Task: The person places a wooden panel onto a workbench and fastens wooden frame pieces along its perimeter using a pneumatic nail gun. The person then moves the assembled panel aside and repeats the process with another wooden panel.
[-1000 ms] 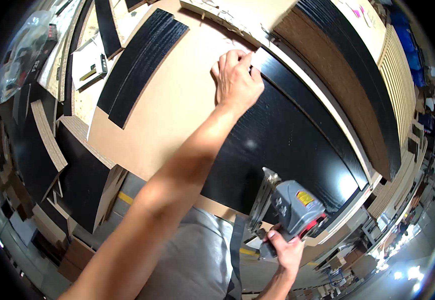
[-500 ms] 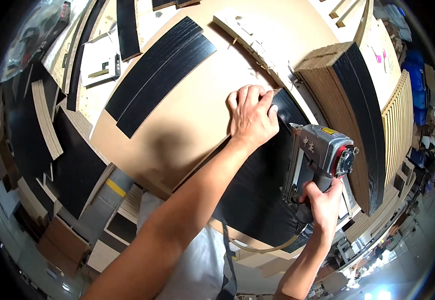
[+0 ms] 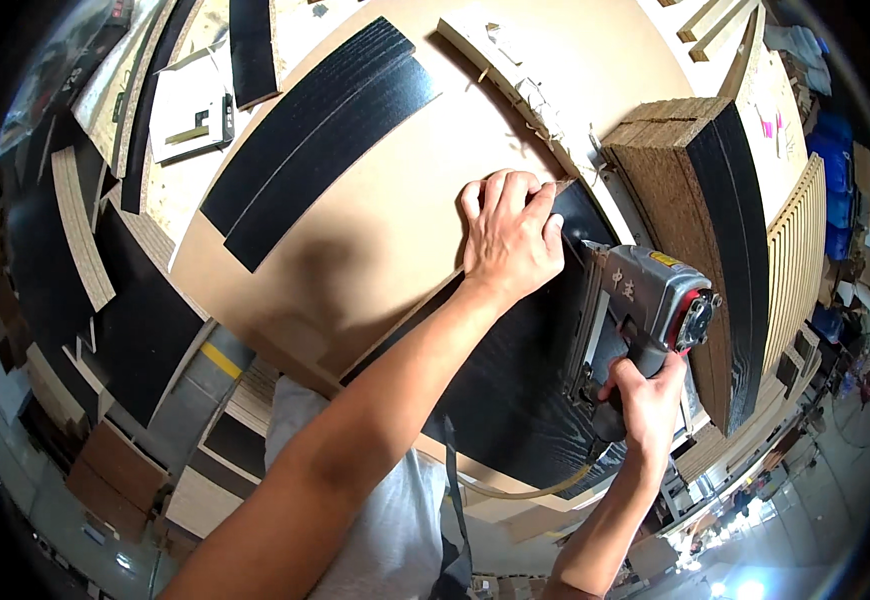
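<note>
My right hand (image 3: 645,400) is wrapped round the dark handle of a grey pneumatic nail gun (image 3: 650,290). The tool's nose points toward the far end of a black board (image 3: 495,400) and a light wooden strip (image 3: 595,190); whether it touches cannot be made out. A thin hose (image 3: 535,492) runs from the handle. My left hand (image 3: 510,235) presses down with bent fingers at the black board's far left corner, beside the strip. Its fingertips curl over the edge, and what lies beneath them is partly hidden.
Two dark boards (image 3: 315,150) lie together on the brown sheet (image 3: 405,170) at the upper left. A tall stack of black-faced boards (image 3: 700,200) stands close to the nail gun's right. Farther left are a white box (image 3: 190,115) and more black panels (image 3: 145,330).
The view has shifted slightly, so the surroundings sit a little differently in it. Both hands keep their places on the board and the nail gun.
</note>
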A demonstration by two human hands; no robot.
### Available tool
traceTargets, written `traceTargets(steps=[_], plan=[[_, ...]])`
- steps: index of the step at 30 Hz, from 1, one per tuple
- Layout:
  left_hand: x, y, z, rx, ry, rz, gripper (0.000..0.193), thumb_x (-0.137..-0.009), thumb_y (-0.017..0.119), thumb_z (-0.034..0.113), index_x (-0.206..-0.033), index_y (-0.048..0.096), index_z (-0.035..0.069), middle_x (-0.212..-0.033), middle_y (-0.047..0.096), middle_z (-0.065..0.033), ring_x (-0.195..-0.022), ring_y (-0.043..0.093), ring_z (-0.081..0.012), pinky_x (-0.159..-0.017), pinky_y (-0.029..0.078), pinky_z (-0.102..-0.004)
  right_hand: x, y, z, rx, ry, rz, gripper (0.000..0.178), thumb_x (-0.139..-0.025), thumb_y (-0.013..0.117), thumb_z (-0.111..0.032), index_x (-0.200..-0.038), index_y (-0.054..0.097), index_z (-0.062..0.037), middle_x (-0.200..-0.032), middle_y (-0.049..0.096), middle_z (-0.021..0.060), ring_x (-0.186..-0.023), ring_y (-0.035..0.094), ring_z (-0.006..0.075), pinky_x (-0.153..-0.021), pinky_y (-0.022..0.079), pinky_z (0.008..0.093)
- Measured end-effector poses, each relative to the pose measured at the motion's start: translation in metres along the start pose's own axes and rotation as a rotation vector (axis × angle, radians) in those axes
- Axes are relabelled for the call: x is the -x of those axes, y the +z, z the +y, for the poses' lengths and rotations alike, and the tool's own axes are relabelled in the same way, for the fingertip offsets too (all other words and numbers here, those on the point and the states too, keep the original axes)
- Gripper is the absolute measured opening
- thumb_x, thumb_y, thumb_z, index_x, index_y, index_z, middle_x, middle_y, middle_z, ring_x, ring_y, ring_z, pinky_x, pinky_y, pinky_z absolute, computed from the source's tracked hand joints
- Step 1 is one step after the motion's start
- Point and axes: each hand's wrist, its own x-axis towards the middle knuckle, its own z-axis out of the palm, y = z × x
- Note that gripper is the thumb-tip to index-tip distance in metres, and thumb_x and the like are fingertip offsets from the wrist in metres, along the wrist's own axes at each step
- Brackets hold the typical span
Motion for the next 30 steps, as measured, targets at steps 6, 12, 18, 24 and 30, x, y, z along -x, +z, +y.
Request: traceTargets(steps=[6, 12, 18, 24, 30], plan=[[-0.001, -0.001, 0.002, -0.006, 0.001, -0.013, 0.034, -0.077, 0.071, 0.017, -0.109, 0.072, 0.005, -0.107, 0.055, -0.0062, -0.111, 0.048, -0.0245, -0.1, 0.029, -0.046, 0.003, 0.002, -0.007, 0.005, 0.013, 0.046, 0.026, -0.076, 0.062, -0.002, -0.1, 0.057, 0.0066, -0.066, 0.061, 0.0091, -0.051, 0.059, 0.0169, -0.05, 0.049, 0.0294], [0.0, 0.0, 0.0, -0.017, 0.01, -0.008, 0.033, -0.078, 0.071, 0.018, -0.109, 0.072, 0.005, -0.107, 0.055, -0.0064, -0.112, 0.048, -0.0244, -0.1, 0.029, -0.0459, 0.002, 0.006, -0.004, 0.034, -0.007, 0.058, 0.021, -0.076, 0.061, -0.001, -0.095, 0.059, 0.0069, -0.063, 0.06, 0.0075, -0.049, 0.058, 0.0155, -0.048, 0.048, 0.0286], [0.002, -0.001, -0.003, -0.024, -0.004, -0.002, 0.033, -0.078, 0.07, 0.017, -0.109, 0.072, 0.007, -0.108, 0.056, -0.0058, -0.113, 0.049, -0.0243, -0.101, 0.029, -0.0465, 0.004, 0.008, -0.007, 0.056, -0.028, 0.019, 0.018, -0.076, 0.059, 0.0, -0.094, 0.06, 0.0053, -0.065, 0.061, 0.0076, -0.051, 0.058, 0.0152, -0.051, 0.048, 0.0286], [0.001, 0.004, 0.001, -0.032, 0.026, 0.028, 0.034, -0.076, 0.071, 0.016, -0.109, 0.072, 0.008, -0.107, 0.057, -0.0056, -0.111, 0.05, -0.0242, -0.1, 0.03, -0.0461, 0.055, 0.003, 0.039, -0.071, 0.078, 0.096, 0.015, -0.079, 0.06, -0.003, -0.092, 0.058, 0.004, -0.07, 0.063, 0.0088, -0.055, 0.06, 0.0158, -0.054, 0.049, 0.0287], [0.001, -0.003, -0.002, -0.085, 0.029, 0.051, 0.031, -0.08, 0.069, 0.019, -0.109, 0.073, 0.009, -0.107, 0.058, -0.0062, -0.112, 0.05, -0.0238, -0.101, 0.03, -0.0458, 0.134, 0.038, 0.138, -0.175, -0.037, 0.131, 0.037, -0.074, 0.066, 0.0, -0.109, 0.053, 0.0042, -0.085, 0.064, 0.0091, -0.068, 0.063, 0.0174, -0.064, 0.054, 0.0313]])
